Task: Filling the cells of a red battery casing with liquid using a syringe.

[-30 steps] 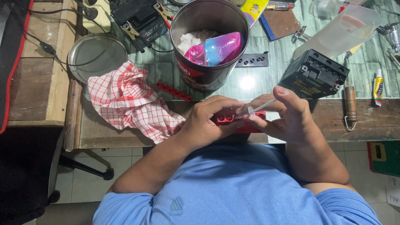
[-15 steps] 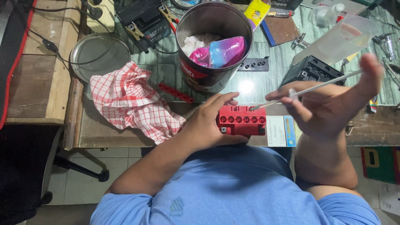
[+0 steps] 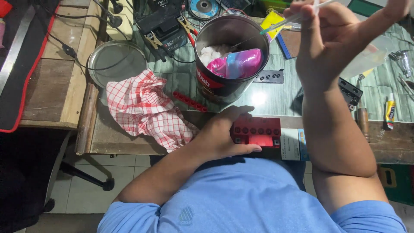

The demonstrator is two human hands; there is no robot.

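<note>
My left hand (image 3: 224, 133) grips a small red battery block (image 3: 257, 131) with a row of round holes on top, held at the table's near edge against my lap. My right hand (image 3: 332, 39) is raised high over the table and pinches a thin clear syringe (image 3: 291, 19) that points left toward a big metal can (image 3: 228, 56). The can holds white lumps and a pink and blue plastic object (image 3: 237, 64).
A red-and-white checked cloth (image 3: 144, 108) lies left of the can, with a red strip of caps (image 3: 189, 101) beside it. A round metal lid (image 3: 116, 62), a black battery with clamps (image 3: 161, 26), a black box (image 3: 351, 90) and a glue tube (image 3: 390, 111) lie around.
My right hand has lifted the syringe from the red block up and away, high over the table. My left hand keeps its hold on the block.
</note>
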